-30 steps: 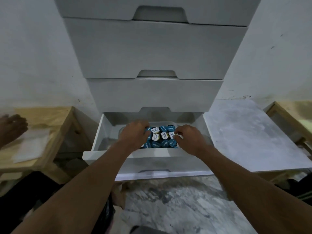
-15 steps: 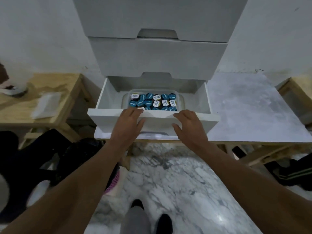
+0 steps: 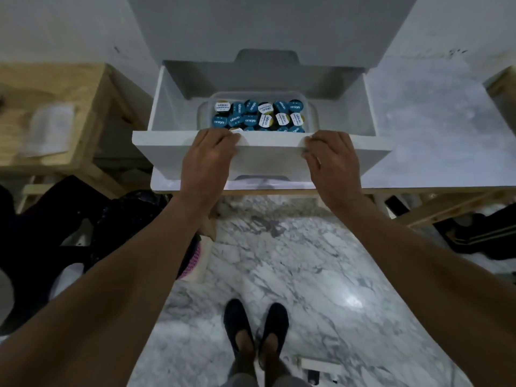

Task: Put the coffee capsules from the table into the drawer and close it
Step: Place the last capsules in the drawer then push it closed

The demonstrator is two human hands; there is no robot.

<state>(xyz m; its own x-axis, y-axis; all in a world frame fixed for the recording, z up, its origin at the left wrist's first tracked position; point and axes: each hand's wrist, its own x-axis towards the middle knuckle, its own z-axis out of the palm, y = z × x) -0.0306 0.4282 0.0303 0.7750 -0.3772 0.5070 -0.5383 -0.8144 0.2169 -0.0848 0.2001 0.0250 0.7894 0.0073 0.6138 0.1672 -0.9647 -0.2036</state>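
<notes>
Head camera looks straight down on the open drawer (image 3: 279, 148), and both hands are planted on its front panel: the left hand (image 3: 208, 160) flat against the left part of the panel, fingers together and curled over the top edge, the right hand (image 3: 332, 163) mirroring it on the right part, fingers bunched on the rim, holding nothing but the panel itself. The coffee capsules (image 3: 258, 115) sit inside the drawer, packed in a clear plastic tub (image 3: 314, 113) toward its back middle. Risk one: those fingertips hooked over the top edge could get pinched under the closed drawer above (image 3: 268, 29) if the push goes all the way with the grip unchanged. Risk two: uneven pressure could skew the box on its run and jam it. A hard shove might also slide the tub and rattle the capsules. Surfaces now: the drawer is smooth, matte white board with a cut-out notch as a handle; capsule lids are round foil discs, blue or white, printed; the tub looks thin and glossy, though its near wall is hidden behind the panel. Below the drawer, veined marble floor (image 3: 279, 261), polished.
</notes>
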